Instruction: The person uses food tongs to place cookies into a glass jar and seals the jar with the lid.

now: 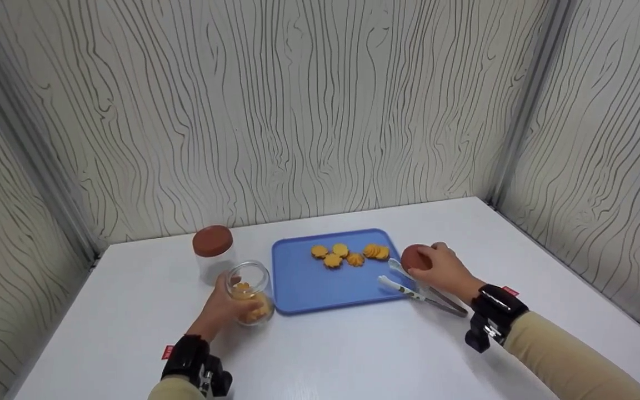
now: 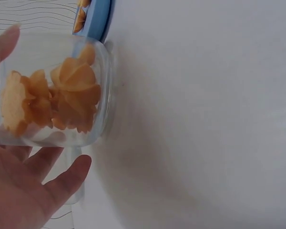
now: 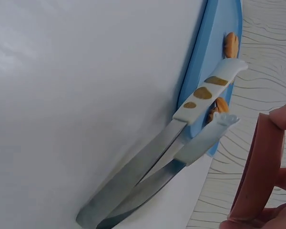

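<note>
In the head view my left hand (image 1: 228,305) grips a clear glass jar (image 1: 264,319) with several flower-shaped cookies (image 2: 76,90) inside; its mouth is uncovered. The left wrist view shows the thumb on one side of the jar and fingers on the other. My right hand (image 1: 445,269) pinches a reddish-brown jar lid (image 3: 260,167) by its rim, off the table at the tray's right. Beneath that hand lie tongs (image 3: 148,162) with white, brown-spotted tips, which rest over the right edge of a blue tray (image 1: 314,291).
More cookies (image 1: 332,260) lie on the tray's far half. A second jar (image 1: 217,266) with a brown lid (image 1: 213,240) stands just behind my left hand. Patterned wall panels (image 1: 298,111) close off the back and sides of the white table (image 1: 331,355).
</note>
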`<state>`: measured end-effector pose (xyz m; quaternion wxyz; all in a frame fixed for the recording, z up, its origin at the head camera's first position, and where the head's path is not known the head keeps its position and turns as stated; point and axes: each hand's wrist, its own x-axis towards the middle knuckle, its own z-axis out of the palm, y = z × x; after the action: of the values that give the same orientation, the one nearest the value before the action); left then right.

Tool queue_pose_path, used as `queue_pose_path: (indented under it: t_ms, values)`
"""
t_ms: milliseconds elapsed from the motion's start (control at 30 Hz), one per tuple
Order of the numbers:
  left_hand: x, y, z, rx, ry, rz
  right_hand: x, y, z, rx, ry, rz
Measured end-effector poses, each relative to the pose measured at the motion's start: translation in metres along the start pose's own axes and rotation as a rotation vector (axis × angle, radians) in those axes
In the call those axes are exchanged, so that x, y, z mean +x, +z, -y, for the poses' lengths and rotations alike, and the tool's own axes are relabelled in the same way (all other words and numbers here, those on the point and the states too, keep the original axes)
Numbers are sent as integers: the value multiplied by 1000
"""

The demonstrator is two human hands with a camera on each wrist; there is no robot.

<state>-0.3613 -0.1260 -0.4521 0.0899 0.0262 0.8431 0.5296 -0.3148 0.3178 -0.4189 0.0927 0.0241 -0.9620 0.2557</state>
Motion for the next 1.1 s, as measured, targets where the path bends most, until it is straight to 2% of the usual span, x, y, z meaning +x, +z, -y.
queue_pose_path:
  t_ms: [433,633,833,1100]
  values:
    - [-6,0,-5,6,32,-11,-5,3,26,60,-9,25]
    - [-4,0,-3,-7,17,-4,-7,6,34,55,-23,43]
    - [-4,1,-2,-37,21,-6,-9,13,47,52,-63,45]
    - [-5,0,-3,-14,45,-19,-10,19,66,46,-121,64]
